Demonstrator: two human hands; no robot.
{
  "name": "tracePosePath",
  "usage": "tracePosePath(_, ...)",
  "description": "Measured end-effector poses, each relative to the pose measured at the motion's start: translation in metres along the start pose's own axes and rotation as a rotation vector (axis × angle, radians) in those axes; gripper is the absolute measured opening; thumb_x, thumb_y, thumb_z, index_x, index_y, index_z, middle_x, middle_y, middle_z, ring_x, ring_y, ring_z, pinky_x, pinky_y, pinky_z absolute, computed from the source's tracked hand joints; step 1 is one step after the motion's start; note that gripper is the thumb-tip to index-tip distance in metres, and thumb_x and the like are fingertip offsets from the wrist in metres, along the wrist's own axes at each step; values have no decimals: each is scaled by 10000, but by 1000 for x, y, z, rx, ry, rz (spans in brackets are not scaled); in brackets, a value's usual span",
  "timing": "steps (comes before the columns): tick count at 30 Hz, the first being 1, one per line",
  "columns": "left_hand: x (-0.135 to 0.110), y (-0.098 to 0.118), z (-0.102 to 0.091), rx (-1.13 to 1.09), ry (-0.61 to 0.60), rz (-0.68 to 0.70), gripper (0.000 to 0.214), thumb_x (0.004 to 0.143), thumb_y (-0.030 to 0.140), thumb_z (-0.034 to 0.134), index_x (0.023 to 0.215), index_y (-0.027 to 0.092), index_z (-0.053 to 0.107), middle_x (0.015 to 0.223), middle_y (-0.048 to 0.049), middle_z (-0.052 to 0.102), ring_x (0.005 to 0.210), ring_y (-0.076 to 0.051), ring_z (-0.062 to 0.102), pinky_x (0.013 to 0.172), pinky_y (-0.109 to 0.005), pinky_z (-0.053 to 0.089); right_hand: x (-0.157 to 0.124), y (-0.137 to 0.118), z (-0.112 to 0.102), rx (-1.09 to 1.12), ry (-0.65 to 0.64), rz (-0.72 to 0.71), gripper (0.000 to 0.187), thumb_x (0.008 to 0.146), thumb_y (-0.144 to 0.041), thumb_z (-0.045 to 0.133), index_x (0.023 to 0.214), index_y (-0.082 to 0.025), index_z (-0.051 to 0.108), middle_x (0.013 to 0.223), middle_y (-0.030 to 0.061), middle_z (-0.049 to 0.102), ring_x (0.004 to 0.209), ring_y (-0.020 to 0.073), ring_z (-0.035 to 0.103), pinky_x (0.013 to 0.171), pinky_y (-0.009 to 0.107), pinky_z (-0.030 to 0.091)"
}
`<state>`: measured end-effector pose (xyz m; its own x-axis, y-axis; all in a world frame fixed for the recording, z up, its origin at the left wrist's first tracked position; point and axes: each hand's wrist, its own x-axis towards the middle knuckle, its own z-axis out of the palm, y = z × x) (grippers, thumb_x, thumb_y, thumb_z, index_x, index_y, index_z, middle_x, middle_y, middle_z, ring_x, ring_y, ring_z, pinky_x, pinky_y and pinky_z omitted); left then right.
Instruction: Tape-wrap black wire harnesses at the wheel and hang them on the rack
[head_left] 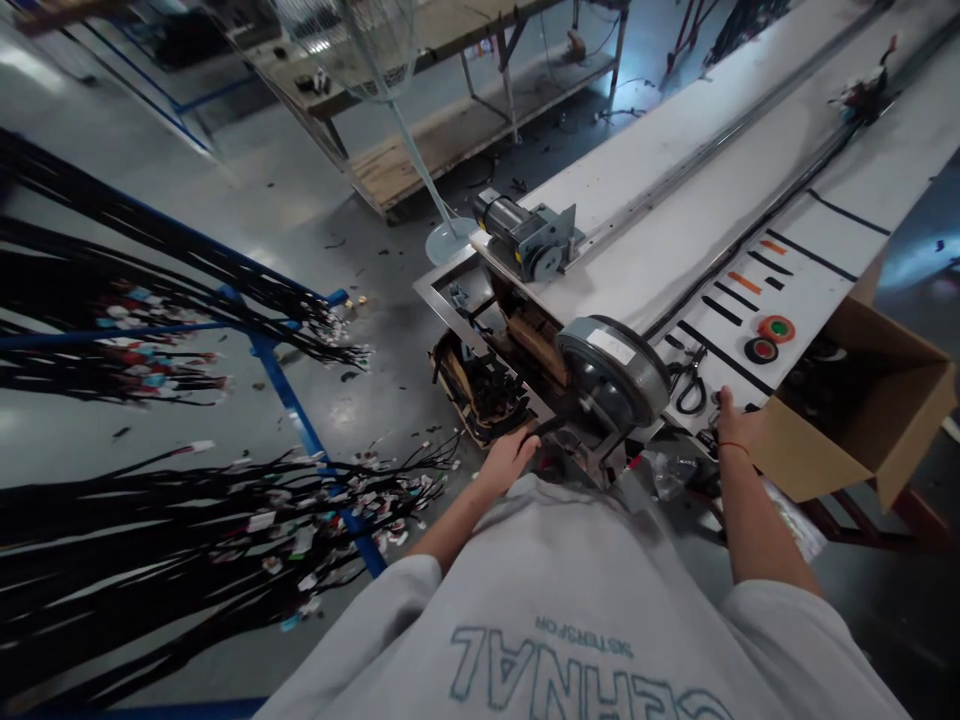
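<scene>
1 lg. roll [611, 375], 2 sm. tape rolls [776, 328], 2 orange strips [745, 283], 1 pr. scissors [691, 372], 1 motor [517, 225] & 1 open carton [795, 450] are counted. A dark strip [553, 427], beside lg. roll at white bench's [637, 270] near end, is gripped by L hand [510, 460]. R hand [735, 425] is placed at bench edge, betw. scissors & carton; whether anything's grasped can't be told. Gray floor [375, 230] is scrap-strewn; open room is left betw. bench & blue rack [289, 395]; R side is bounded by carton.
</scene>
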<state>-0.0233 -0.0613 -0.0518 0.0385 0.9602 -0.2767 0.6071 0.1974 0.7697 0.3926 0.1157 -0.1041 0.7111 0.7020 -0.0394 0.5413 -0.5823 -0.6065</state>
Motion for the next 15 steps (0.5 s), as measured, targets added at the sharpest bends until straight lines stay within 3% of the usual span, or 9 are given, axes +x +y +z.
tracePosePath(6, 22, 19, 12, -27, 10, 11, 423, 996, 468, 311, 805, 182, 557, 712, -25, 605, 673, -162, 564, 664, -259, 412, -1, 0, 1, 49, 24, 21, 715, 709, -579, 725, 1168, -76, 509, 1248, 281, 589, 1181, 403, 559, 1021, 534, 422)
tracePosePath(11, 42, 29, 21, -30, 11, 20, 368, 975, 458, 394, 884, 169, 603, 753, -36, 645, 722, -180, 596, 707, -277, 437, -5, -5, -4, 38, 15, 26, 740, 733, -552, 728, 1228, -51, 501, 1252, 289, 583, 1181, 388, 557, 1034, 488, 410)
tracePosePath(13, 52, 26, 17, -90, -144, 28, 385, 931, 510, 466, 875, 165, 628, 754, -35, 664, 721, -179, 604, 710, -276, 452, -7, -8, -5, 30, 9, 43, 746, 738, -547, 729, 1238, -42, 500, 1249, 295, 582, 1188, 389, 552, 1033, 470, 410)
tracePosePath(15, 59, 17, 9, -163, -489, -6, 422, 866, 564, 545, 808, 162, 660, 723, -33, 680, 685, -172, 609, 687, -268, 467, -8, -9, -6, 38, -1, 43, 754, 743, -551, 719, 1245, -35, 496, 1259, 297, 578, 1199, 390, 549, 1033, 468, 412)
